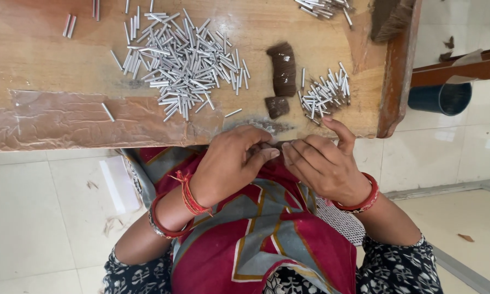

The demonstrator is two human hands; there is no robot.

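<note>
Metal tubes [325, 92] lie in a small pile just beyond the right hand [324, 163], long axes mostly pointing away; its thumb reaches nearest them. Left hand [231, 160], fingers curled, meets the right's fingertips; whether they pinch anything, I cannot tell. Brown lumps [282, 76] sit beyond the left.

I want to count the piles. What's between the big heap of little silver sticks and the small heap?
In the head view, two dark brown lumps lie on the wooden table between the big heap and the small heap.

left hand [231, 163] curled, fingertips pinched; right hand [324, 163] beside it, fingers bent, thumb raised; fingertips nearly touching
</note>
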